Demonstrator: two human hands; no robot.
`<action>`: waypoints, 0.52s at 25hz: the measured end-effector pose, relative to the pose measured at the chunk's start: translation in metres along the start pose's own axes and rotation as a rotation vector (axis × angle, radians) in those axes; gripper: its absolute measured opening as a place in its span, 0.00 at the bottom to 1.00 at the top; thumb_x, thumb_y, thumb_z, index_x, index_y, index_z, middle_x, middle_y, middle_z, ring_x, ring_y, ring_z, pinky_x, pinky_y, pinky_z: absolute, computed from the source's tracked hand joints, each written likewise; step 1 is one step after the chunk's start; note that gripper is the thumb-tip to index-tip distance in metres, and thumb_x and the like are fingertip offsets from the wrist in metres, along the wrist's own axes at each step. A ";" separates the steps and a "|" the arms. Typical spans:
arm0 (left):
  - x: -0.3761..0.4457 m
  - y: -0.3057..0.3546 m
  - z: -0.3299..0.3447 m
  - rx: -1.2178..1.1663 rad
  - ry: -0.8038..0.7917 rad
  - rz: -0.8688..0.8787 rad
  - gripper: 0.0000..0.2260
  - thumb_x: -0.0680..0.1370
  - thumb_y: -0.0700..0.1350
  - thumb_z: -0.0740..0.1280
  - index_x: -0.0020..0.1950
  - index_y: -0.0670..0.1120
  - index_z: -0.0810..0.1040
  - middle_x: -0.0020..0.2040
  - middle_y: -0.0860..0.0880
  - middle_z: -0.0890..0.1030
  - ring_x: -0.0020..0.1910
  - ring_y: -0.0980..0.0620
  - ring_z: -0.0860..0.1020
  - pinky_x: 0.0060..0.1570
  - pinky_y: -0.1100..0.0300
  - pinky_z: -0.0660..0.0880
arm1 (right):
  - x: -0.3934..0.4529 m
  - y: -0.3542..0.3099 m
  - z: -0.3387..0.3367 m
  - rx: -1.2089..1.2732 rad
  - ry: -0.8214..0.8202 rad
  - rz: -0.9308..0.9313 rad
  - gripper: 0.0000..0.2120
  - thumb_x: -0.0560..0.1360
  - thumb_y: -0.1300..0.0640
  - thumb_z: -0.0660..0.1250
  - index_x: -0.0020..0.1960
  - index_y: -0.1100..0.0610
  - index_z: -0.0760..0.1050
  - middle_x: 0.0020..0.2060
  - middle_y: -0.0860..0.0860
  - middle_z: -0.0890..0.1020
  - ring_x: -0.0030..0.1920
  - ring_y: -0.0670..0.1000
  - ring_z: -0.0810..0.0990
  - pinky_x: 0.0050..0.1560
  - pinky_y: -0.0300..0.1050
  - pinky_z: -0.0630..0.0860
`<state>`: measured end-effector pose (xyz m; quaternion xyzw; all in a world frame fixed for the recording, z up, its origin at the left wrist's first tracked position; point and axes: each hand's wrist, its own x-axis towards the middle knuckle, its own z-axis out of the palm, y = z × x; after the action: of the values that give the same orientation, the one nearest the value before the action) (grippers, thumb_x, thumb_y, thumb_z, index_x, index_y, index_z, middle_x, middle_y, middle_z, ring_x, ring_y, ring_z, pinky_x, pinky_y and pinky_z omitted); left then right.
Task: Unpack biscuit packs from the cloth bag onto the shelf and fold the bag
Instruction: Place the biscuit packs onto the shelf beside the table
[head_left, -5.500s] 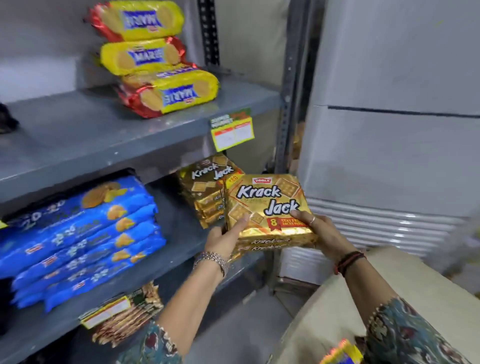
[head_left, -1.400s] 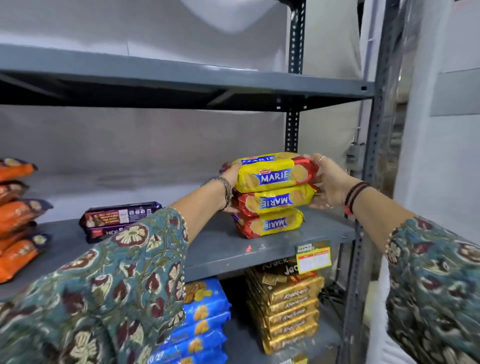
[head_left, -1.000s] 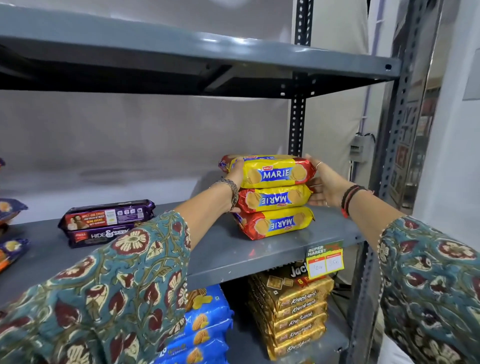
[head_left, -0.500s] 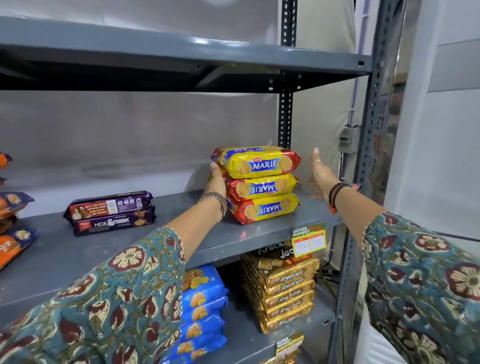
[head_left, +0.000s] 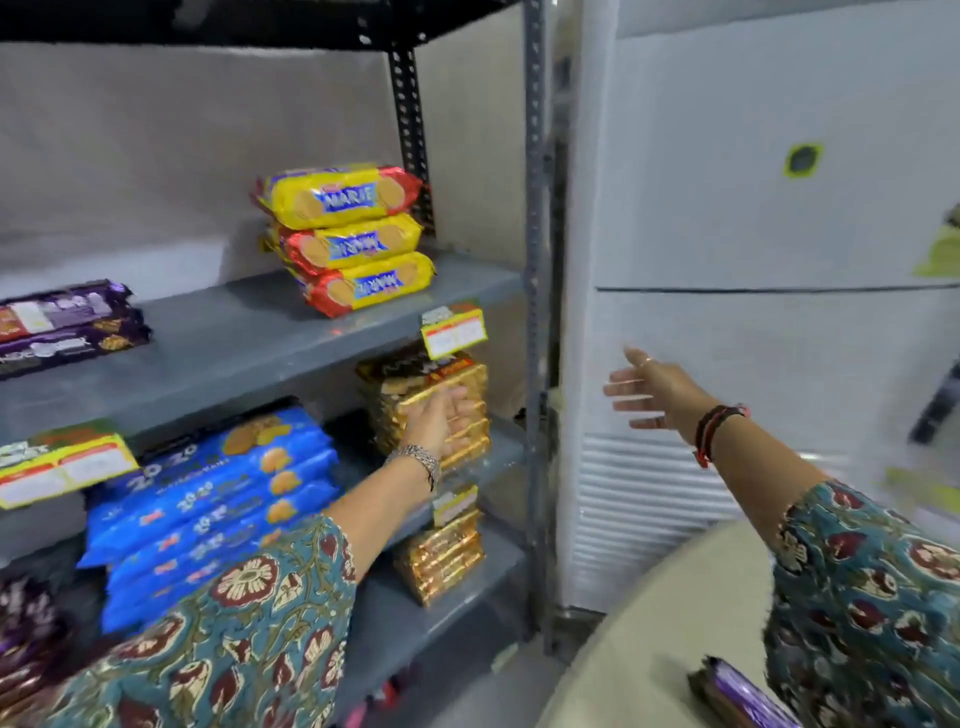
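The next biscuit pack (head_left: 740, 693), a purple-wrapped one, lies at the bottom right of the head view on a pale beige surface that I take to be the cloth bag (head_left: 649, 639); only one end of the pack shows, so how many more lie with it I cannot tell. Its long axis runs on a slant, from the near right toward the far left. It sits low and close to the body, below and behind both hands.

The right hand (head_left: 657, 392) is the nearer one: it hangs in the air in front of the white cabinet (head_left: 779, 208), fingers (head_left: 626, 387) spread and straight, holding nothing, and the purple pack lies down under that forearm. To reach it the hand would have to come back and down toward the body, I judge.

The left hand (head_left: 441, 421) is well apart from the pack, stretched out before the gold packs (head_left: 467, 410) on the middle shelf level; its fingers look loosely extended and empty, though blur keeps me from saying whether they touch the gold stack.

Farther out, three yellow Marie packs (head_left: 345, 236) stand stacked on the upper shelf (head_left: 249, 338), with purple packs of the same kind (head_left: 62, 325) lying at its left end, which is likely where the next one belongs. Blue packs (head_left: 208, 499) fill the level below.
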<state>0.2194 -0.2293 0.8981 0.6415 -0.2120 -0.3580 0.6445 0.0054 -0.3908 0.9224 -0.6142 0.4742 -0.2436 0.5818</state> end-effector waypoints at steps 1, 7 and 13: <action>-0.009 -0.023 0.018 0.025 -0.046 -0.065 0.15 0.81 0.50 0.54 0.52 0.46 0.77 0.41 0.51 0.78 0.37 0.54 0.74 0.36 0.60 0.73 | -0.013 0.029 -0.022 0.004 0.032 0.041 0.25 0.77 0.38 0.57 0.56 0.57 0.78 0.51 0.51 0.83 0.52 0.54 0.81 0.56 0.52 0.75; -0.055 -0.156 0.114 0.135 -0.242 -0.411 0.12 0.82 0.50 0.51 0.55 0.48 0.72 0.41 0.52 0.75 0.38 0.55 0.72 0.38 0.59 0.69 | -0.097 0.193 -0.122 0.035 0.245 0.296 0.15 0.76 0.42 0.62 0.49 0.54 0.76 0.55 0.54 0.82 0.52 0.53 0.78 0.54 0.49 0.71; -0.072 -0.260 0.178 0.372 -0.419 -0.619 0.16 0.80 0.50 0.57 0.64 0.44 0.72 0.58 0.45 0.75 0.53 0.48 0.75 0.50 0.54 0.72 | -0.151 0.317 -0.153 0.127 0.480 0.546 0.14 0.75 0.47 0.66 0.52 0.57 0.75 0.60 0.59 0.78 0.57 0.59 0.76 0.57 0.54 0.73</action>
<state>-0.0070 -0.2763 0.6723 0.6938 -0.1968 -0.6133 0.3223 -0.2849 -0.2943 0.6922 -0.3532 0.7276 -0.2454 0.5345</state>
